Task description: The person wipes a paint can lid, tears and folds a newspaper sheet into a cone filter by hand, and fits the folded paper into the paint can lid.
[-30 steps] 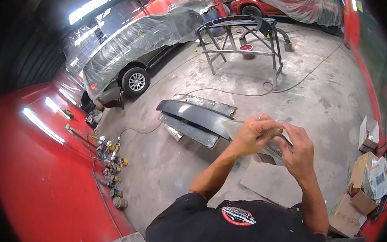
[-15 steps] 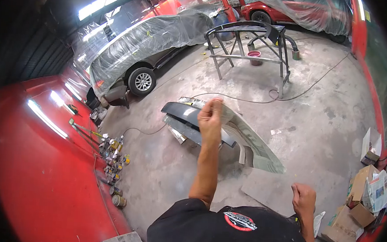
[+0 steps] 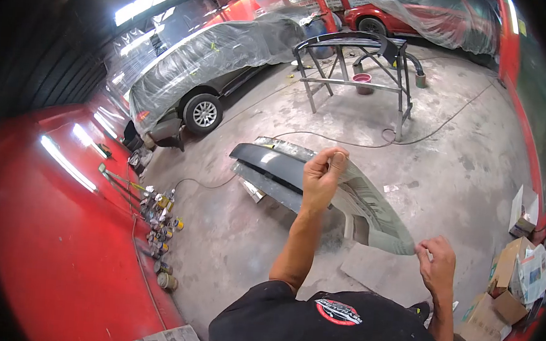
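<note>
A thin, see-through, pale green sheet [image 3: 386, 218] stretches between my two hands. My left hand [image 3: 324, 177] is raised and closed, pinching its upper corner between thumb and fingers. At the lower right, my right hand [image 3: 436, 263] pinches the opposite corner with fingertips together. Through the sheet, the floor and part of a stand show. Just beyond my left hand lies a glossy black car body part [image 3: 267, 161], long and curved, on a low support; my forearm and the sheet hide its right end.
A metal stand [image 3: 353, 83] bears another black curved part, with a red bucket [image 3: 363, 82] near it. A hose [image 3: 331, 138] crosses the floor. Paint cans [image 3: 166, 267] line the red wall at left. Cardboard boxes [image 3: 482, 321] are at right. A plastic-covered car [image 3: 212, 48] stands behind.
My right hand has risen from a loose fist to the sheet's lower corner and now pinches it. My left hand has shifted right and slightly down, and the sheet hangs more spread out.
</note>
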`<state>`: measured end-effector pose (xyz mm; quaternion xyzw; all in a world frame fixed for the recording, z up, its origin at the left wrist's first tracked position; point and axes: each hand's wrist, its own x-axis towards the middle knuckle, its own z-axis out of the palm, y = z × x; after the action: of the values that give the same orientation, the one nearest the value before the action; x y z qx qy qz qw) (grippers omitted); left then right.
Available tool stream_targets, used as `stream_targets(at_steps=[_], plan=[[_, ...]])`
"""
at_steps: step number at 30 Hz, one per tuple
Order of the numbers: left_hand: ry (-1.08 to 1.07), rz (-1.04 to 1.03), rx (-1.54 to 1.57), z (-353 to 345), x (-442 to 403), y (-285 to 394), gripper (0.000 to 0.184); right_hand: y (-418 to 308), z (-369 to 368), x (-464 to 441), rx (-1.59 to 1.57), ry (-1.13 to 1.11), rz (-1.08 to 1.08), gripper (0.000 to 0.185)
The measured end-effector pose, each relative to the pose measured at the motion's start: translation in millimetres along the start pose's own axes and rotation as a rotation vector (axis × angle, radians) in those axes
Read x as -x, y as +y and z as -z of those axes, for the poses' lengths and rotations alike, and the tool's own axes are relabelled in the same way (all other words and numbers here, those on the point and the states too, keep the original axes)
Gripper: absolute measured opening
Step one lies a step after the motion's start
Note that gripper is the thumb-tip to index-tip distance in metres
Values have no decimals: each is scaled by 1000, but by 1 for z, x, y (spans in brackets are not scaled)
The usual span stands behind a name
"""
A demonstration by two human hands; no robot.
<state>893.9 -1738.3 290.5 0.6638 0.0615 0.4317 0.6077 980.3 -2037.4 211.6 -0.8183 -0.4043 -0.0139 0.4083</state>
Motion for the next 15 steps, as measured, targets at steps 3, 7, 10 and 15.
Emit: stream_targets(at_steps=[3,7,10,15], plan=[[11,6,-11,7,1,-1,13,-24,2,2,-142,-10,10,42],[36,-43,12,-1,4,-15,12,-25,-11,7,-326,-50,-147,39],[52,-29,8,0,5,-18,11,-23,-17,16,-334,-30,-39,38],[45,-99,-188,-3,4,-19,17,-18,-22,25,-191,-28,-103,23]])
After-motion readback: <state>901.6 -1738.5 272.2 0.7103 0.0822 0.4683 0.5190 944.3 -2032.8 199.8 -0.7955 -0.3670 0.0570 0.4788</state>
